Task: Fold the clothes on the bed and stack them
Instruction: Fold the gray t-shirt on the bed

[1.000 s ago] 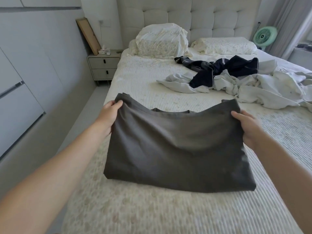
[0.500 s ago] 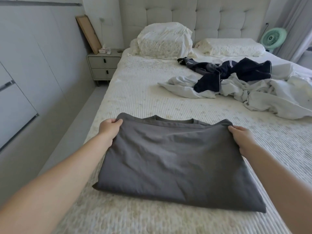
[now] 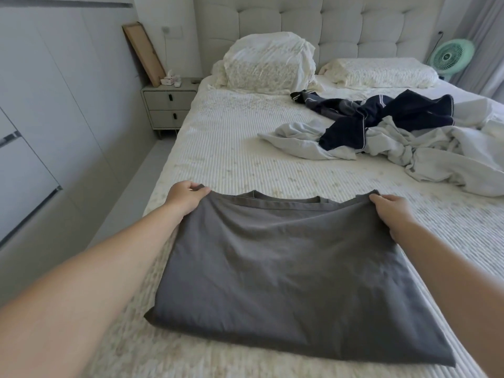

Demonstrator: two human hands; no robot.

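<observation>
— Two hands, one corner each. The left hand (image 3: 185,197) pinched the far left corner of the shirt (image 3: 294,268), fingers curled over the edge, and the right hand (image 3: 392,211) gripped the far right corner the same way.

— Where was the shirt lying?

— At the near end of the bed (image 3: 231,148), folded over, collar edge away from the person, most of it flat on the cover. Only the held edge looked slightly raised.

— So what did the step want, to your eye?

— Keeping that far edge taut between both corners and setting it down square, I'd say, then smoothing outward before letting go. Slack in the middle would have left a crease. The near right corner stuck out further than the left, so it looked skewed and due for squaring.

— And the rest of the clothes?

— A navy garment (image 3: 381,115) lay tangled on top of pale clothes (image 3: 436,151), well apart from the shirt, toward the pillows (image 3: 270,64). Those looked untouched, so I judged the job barely begun.
</observation>
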